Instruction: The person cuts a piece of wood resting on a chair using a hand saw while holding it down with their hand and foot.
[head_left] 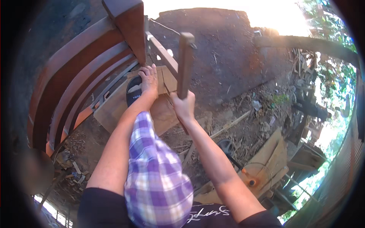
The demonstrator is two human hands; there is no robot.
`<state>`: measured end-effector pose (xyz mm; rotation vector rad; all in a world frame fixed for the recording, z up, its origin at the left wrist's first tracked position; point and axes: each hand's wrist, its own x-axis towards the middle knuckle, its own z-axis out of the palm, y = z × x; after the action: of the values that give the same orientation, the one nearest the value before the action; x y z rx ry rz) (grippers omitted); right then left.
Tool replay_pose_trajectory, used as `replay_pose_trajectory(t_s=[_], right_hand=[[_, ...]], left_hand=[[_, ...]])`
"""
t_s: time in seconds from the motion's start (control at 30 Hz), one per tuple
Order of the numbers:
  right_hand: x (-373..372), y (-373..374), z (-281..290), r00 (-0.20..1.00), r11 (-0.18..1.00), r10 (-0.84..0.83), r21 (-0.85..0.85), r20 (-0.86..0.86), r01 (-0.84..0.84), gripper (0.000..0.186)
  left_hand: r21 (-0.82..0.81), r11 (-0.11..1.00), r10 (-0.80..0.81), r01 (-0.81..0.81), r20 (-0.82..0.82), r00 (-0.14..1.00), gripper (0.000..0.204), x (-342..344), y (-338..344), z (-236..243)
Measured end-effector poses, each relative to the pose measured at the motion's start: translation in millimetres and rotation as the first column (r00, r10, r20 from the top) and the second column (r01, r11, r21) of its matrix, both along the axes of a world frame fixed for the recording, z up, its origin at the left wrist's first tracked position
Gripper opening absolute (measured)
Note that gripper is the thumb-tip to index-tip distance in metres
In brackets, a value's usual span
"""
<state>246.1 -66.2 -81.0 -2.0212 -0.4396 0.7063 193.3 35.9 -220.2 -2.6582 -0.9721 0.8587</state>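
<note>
My left hand [149, 80] has curled fingers at the foot of a dark reddish wooden post [129, 30]; whatever lies within its grip is unclear. Below it, a black slipper [133, 97] on my foot rests on a brown board [110, 108]. My right hand [183, 106] is closed around an upright dark wooden bar [185, 57], which stands just right of a slanted wooden rail [161, 49]. Curved reddish slats [72, 57] join the post at left. Purple plaid cloth [156, 171] covers my leg between my forearms.
Dirt ground [224, 57] with scattered scraps surrounds the work. A long thin stick [232, 123] lies at right, near a plywood sheet [266, 159] with an orange object on it. A horizontal beam [304, 43], foliage and corrugated sheeting [338, 167] line the right side.
</note>
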Motion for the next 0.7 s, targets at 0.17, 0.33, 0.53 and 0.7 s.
replay_pose_trajectory(t_s=[0.17,0.33,0.53,0.7], right_hand=[[-4,13,-54,1.0,0.993,0.0,-0.118,0.026,0.003,0.012],[-31,-66,65,0.988,0.998,-0.047,-0.045,-0.147,0.041,0.015],[-27,-70,71,0.989,0.999,-0.052,0.003,-0.135,0.053,0.02],[-4,-16,-51,0.992,0.989,-0.09,0.106,-0.09,0.099,0.013]], left_hand=[[0.026,0.999,-0.04,0.04,0.005,0.999,0.059,-4,-1,-3],[0.07,0.997,-0.039,0.042,-0.047,0.998,0.061,-3,-9,7],[0.038,0.999,-0.004,0.004,-0.005,1.0,0.058,3,-1,12],[-0.015,1.0,-0.023,0.023,-0.01,1.0,0.057,0,4,1]])
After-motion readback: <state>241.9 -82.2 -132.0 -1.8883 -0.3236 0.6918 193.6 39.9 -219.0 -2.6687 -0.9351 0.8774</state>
